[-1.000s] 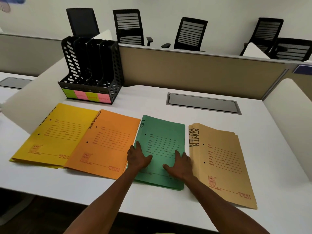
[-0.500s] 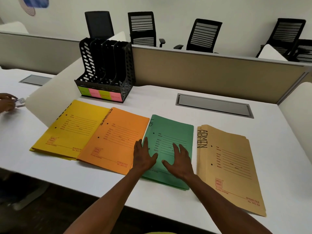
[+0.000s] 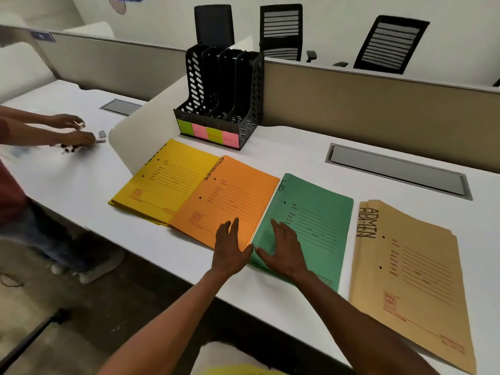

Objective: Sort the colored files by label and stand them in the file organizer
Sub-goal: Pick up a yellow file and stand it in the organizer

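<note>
The left hand lies flat with straight fingers on the near corner of the orange card file, and the right hand lies flat, fingers spread, on the near left part of the green card file; neither grips anything. The green file serves as landmark on the white desk. The orange file lies just left of it, overlapping the yellow card file further left. Right of the green file lies the tan card file marked ADMIN, a little apart. Behind and to the left of the green file stands the black perforated plastic file organizer, its slots holding no files, with green and pink sticky labels along its front. Far left of it, another person's hands handle small objects on the neighbouring desk.
</note>
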`<action>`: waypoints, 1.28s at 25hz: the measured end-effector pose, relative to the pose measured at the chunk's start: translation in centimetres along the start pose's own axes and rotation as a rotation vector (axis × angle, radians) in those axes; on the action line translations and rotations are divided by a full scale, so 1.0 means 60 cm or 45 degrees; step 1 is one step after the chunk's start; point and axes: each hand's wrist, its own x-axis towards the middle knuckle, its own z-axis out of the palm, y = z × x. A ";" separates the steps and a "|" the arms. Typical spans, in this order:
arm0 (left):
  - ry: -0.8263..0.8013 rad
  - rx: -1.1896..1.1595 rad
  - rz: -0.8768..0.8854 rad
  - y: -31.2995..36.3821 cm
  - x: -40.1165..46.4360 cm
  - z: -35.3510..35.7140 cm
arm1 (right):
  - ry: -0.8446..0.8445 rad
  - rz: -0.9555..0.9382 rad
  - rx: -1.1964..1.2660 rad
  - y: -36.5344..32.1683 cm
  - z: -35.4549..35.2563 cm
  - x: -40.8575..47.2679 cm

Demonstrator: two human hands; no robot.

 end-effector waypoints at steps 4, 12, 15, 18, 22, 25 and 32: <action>-0.005 -0.001 0.036 -0.038 0.031 -0.041 | 0.022 0.015 -0.001 -0.051 0.031 0.026; 0.008 -0.002 0.059 -0.146 0.106 -0.150 | 0.066 0.073 -0.019 -0.181 0.100 0.090; 0.015 0.026 0.074 -0.181 0.126 -0.184 | 0.065 0.072 -0.008 -0.223 0.123 0.113; 0.010 0.007 0.071 -0.215 0.146 -0.209 | 0.071 0.071 -0.013 -0.258 0.141 0.131; 0.026 0.004 0.034 -0.237 0.166 -0.223 | 0.051 0.052 -0.022 -0.288 0.156 0.151; 0.054 -0.017 0.006 -0.241 0.179 -0.236 | 0.015 0.008 -0.020 -0.302 0.165 0.174; 0.137 0.024 -0.170 -0.273 0.234 -0.293 | -0.092 -0.121 0.020 -0.351 0.177 0.245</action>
